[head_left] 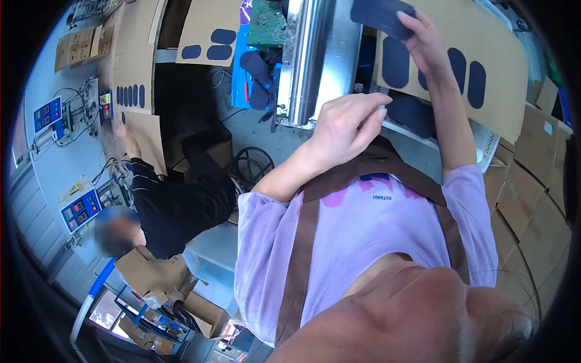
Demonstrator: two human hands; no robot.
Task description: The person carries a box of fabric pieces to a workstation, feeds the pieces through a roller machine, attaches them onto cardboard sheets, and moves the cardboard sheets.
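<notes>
A dark rounded pad [376,14] is pinched between the thumb and fingers of my right hand [425,43], over the near-left part of a cardboard sheet [502,72]. Several dark oval pads lie on that sheet, among them one at its left [396,62] and one at its right [477,85]. My left hand [353,128] is closed, its fingers curled towards the thumb, with nothing visible in them. It is just below the end of a shiny metal roller [305,66]. More dark pieces [411,116] lie right of my left hand, below the sheet's edge.
A co-worker in black [181,209] reaches to another cardboard sheet [145,136] at the left. Control boxes [80,206] stand beyond. Dark pieces [259,69] lie on a blue surface left of the roller. Stacked cartons [535,175] stand at the right.
</notes>
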